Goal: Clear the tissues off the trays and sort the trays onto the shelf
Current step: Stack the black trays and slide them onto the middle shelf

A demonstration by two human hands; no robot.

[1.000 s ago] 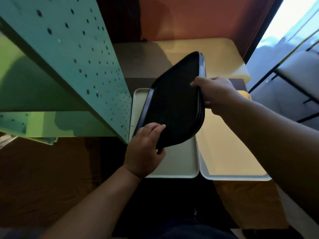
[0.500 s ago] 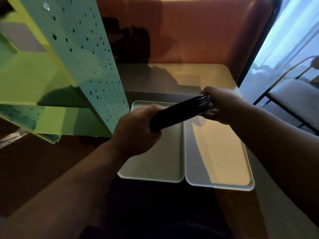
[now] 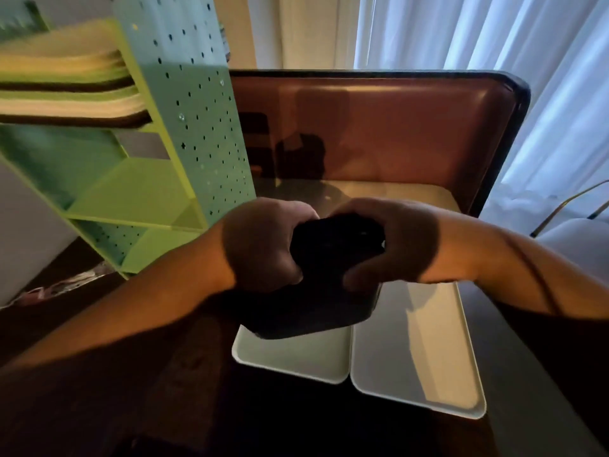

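Both the left hand (image 3: 263,245) and right hand (image 3: 398,242) have their fingers clamped on the stack of black plastic trays (image 3: 316,278), lifted clear of the two pale rectangular trays (image 3: 425,367) below the fingers, probably for carrying to the green perforated metal shelf (image 3: 197,127).

A brown padded bench back (image 3: 379,127) with a dark rim stands behind the dark table (image 3: 534,341). White curtains (image 3: 478,34) hang behind it and let in pale daylight on the right. A grey wall (image 3: 26,232) shows at the left.
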